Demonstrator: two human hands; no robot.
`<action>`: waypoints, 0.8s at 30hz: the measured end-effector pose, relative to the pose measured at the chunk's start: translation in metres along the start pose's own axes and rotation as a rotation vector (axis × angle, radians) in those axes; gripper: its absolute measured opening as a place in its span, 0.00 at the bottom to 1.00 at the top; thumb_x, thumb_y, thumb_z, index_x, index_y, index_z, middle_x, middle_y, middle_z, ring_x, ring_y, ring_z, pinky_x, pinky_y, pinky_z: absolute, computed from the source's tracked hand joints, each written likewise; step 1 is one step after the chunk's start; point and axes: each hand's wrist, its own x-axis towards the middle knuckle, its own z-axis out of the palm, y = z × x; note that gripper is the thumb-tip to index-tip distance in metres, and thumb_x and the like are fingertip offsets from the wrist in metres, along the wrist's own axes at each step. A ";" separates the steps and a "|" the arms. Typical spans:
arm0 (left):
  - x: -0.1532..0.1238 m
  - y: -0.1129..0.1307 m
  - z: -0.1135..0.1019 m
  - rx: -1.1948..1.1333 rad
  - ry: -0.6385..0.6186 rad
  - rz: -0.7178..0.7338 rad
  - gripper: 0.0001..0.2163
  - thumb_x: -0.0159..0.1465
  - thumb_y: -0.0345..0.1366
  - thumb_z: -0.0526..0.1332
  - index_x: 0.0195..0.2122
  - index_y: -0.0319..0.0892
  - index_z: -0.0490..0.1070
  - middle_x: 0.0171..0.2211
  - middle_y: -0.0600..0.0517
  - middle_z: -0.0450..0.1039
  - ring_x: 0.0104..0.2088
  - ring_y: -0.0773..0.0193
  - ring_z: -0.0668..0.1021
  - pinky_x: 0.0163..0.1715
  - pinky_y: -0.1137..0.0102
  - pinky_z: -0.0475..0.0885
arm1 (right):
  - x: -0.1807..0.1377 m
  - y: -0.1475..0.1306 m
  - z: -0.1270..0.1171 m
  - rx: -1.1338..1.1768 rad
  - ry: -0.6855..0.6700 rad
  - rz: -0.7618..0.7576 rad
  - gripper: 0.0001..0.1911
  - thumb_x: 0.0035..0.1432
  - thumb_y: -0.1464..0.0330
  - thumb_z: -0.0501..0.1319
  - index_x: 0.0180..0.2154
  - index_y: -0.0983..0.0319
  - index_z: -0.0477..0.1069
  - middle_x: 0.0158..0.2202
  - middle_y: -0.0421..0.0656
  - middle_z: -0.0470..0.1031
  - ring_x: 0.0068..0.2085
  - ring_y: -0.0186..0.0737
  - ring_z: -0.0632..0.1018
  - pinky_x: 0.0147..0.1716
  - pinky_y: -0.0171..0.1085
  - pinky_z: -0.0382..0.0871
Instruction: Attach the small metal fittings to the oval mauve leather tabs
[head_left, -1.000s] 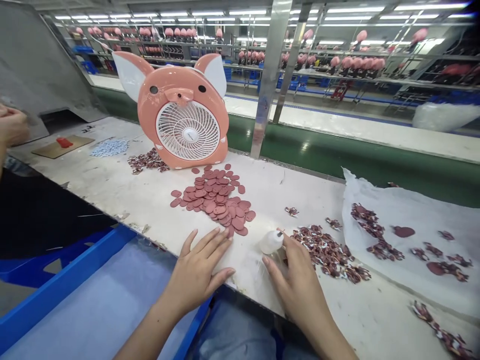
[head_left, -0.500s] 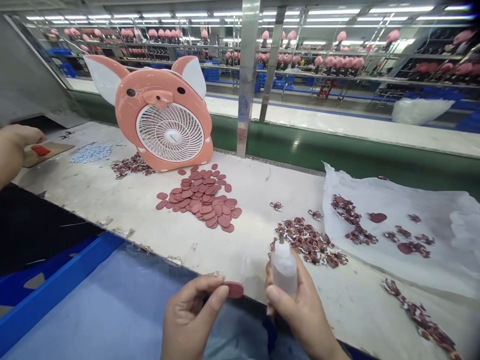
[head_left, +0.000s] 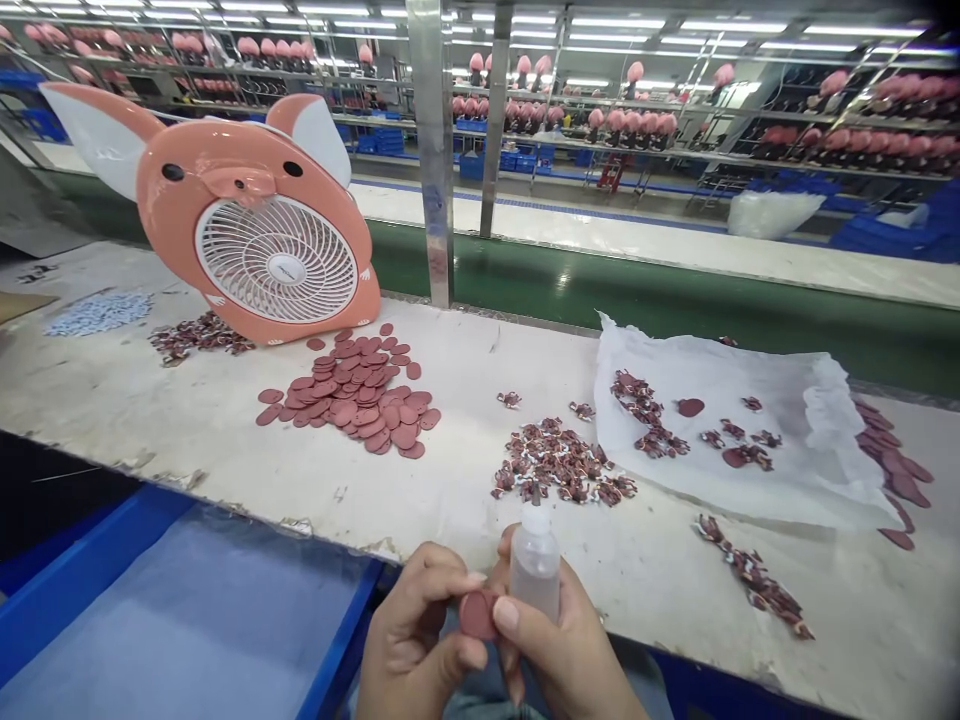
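Hands meet at frame's 6 o'clock, off surface [head_left: 225,420] front edge. Left hand [head_left: 420,640] grip pinching dark red disc [head_left: 478,613] between thumb and fingers. Right hand [head_left: 559,650] grip wrapped round clear squeeze bottle [head_left: 535,560], upright, nozzle up, thumb touching disc. Disc pile [head_left: 352,395] at 10 o'clock, pig-faced fan [head_left: 255,220] behind.

Dark red oval disc [head_left: 478,613], pinched beside a translucent whitish bottle [head_left: 535,566] with white cap. Same dark red across the heap of discs [head_left: 352,396]. Salmon-pink fan [head_left: 251,225] with white grille, white inner ears, black dot eyes. Off-white, stained bench [head_left: 187,420]. Dark red and white small parts [head_left: 559,463]. White plastic sheet [head_left: 787,460]. Blue bin [head_left: 105,570]. Green conveyor belt [head_left: 675,300].
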 end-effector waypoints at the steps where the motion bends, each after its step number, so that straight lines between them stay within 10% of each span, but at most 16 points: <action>1: 0.000 0.000 0.001 0.003 0.036 -0.001 0.14 0.45 0.49 0.73 0.30 0.50 0.79 0.31 0.51 0.69 0.29 0.65 0.73 0.30 0.72 0.70 | -0.001 0.001 -0.003 -0.013 0.012 -0.026 0.37 0.50 0.51 0.65 0.51 0.59 0.48 0.28 0.35 0.64 0.20 0.25 0.65 0.17 0.25 0.61; 7: -0.003 0.011 0.009 -0.182 0.142 -0.232 0.19 0.43 0.51 0.73 0.31 0.47 0.76 0.30 0.52 0.75 0.31 0.64 0.76 0.32 0.74 0.72 | -0.020 -0.006 -0.026 -0.513 0.299 -0.115 0.38 0.56 0.50 0.59 0.58 0.54 0.39 0.35 0.40 0.68 0.31 0.34 0.70 0.30 0.34 0.69; 15: 0.002 0.019 0.018 -0.450 0.138 -0.430 0.19 0.43 0.48 0.74 0.33 0.45 0.77 0.27 0.53 0.73 0.26 0.69 0.74 0.23 0.77 0.71 | -0.045 -0.025 -0.034 -0.885 0.671 -0.529 0.15 0.59 0.58 0.58 0.47 0.54 0.68 0.46 0.41 0.71 0.38 0.34 0.74 0.33 0.28 0.68; 24: -0.009 0.024 0.025 -0.467 0.045 -0.474 0.16 0.50 0.45 0.70 0.37 0.44 0.78 0.31 0.50 0.76 0.28 0.70 0.76 0.25 0.79 0.70 | -0.054 -0.041 -0.058 -0.582 0.468 -0.539 0.20 0.58 0.57 0.60 0.48 0.58 0.62 0.25 0.42 0.66 0.20 0.32 0.66 0.17 0.30 0.61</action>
